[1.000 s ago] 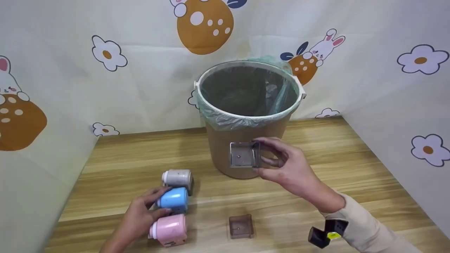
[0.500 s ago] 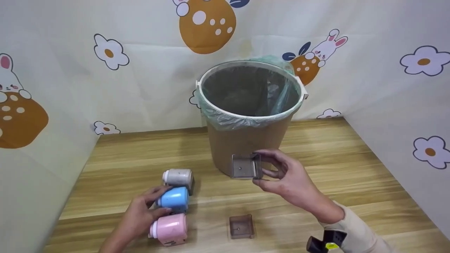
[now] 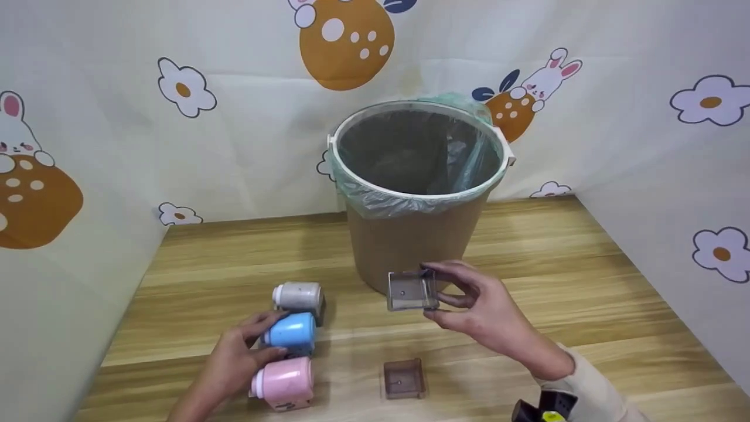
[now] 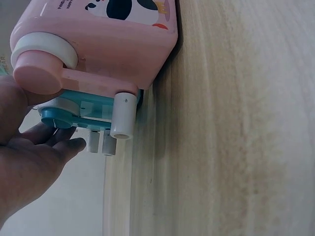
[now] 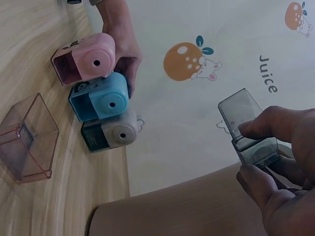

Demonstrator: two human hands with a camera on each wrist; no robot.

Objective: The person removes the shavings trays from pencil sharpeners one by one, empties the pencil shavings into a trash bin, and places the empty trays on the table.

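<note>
The left hand (image 3: pixel 235 351) holds the blue sharpener (image 3: pixel 296 330) between thumb and fingers. The pink sharpener (image 3: pixel 287 381) stands beside it and, in the left wrist view, hides much of it; the grey sharpener (image 3: pixel 300 296) is on the other side. A brownish see-through box (image 3: pixel 404 380) lies rightward. The right hand (image 3: pixel 480 302) pinches a clear box (image 3: pixel 408 290) before the bin (image 3: pixel 410 240), whose inside is too dark to make out.

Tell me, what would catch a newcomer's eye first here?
Probably the tall brown bin with a white rim and thin green plastic liner, at the back of the wood-grain table. Next, at left, the pink boxy plastic sharpener, the blue one and the grey one sit in a row, the left hand on the blue. Before the bin, the right hand holds a smoky clear plastic box.
</note>
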